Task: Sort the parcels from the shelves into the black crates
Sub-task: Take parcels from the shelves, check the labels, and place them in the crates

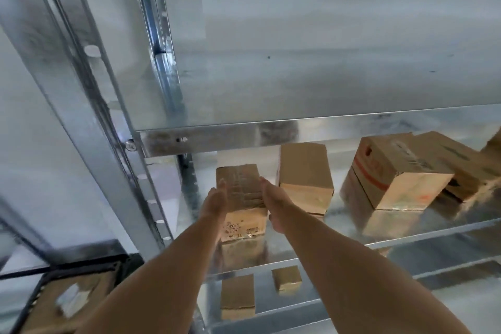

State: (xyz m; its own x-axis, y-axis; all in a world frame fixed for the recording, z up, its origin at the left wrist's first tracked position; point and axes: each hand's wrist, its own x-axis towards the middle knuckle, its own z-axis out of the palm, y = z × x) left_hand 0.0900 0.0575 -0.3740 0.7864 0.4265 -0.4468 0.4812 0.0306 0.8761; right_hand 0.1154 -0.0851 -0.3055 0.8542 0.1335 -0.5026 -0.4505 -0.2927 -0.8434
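A small brown cardboard parcel (pixel 242 192) stands on the middle metal shelf (pixel 423 233), at its left end. My left hand (pixel 215 202) lies flat against the parcel's left side and my right hand (pixel 273 205) against its right side, fingers straight and pointing into the shelf. Both palms press the parcel between them. A black crate (pixel 43 286) sits at the lower left with cardboard parcels inside.
Right of the held parcel stand another plain box (pixel 305 175) and a larger box with red tape (pixel 393 171), with more behind it. Two small parcels (pixel 238 297) lie on the shelf below. A steel upright (pixel 89 106) runs along the left.
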